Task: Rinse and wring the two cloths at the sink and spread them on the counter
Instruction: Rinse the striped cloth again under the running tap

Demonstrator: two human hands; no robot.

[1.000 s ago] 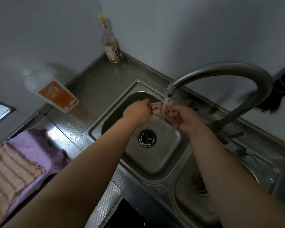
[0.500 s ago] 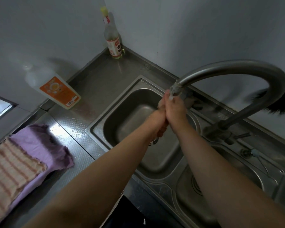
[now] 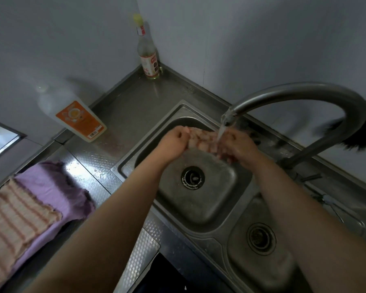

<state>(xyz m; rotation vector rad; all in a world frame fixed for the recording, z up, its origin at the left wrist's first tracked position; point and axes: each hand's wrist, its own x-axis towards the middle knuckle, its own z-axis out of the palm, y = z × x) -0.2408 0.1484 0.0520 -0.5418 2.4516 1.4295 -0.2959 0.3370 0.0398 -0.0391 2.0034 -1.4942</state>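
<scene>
Below the fingers lies the sink (image 3: 211,199), its left basin wet around the drain, and arching over them from the right is the faucet (image 3: 304,92), still running. Half a second ago the hands were pressed together under the spout; now they have drawn apart, stretching the pink striped cloth (image 3: 201,140) between them beneath the stream. The left hand (image 3: 173,142) grips one bunched end, fingers curled tight; the right hand (image 3: 237,146) grips the other end. Rinsing seems ongoing, wringing likely next. Far left of the fingers, a purple cloth (image 3: 57,187) and another striped one (image 3: 15,216) lie on the counter (image 3: 123,106).
</scene>
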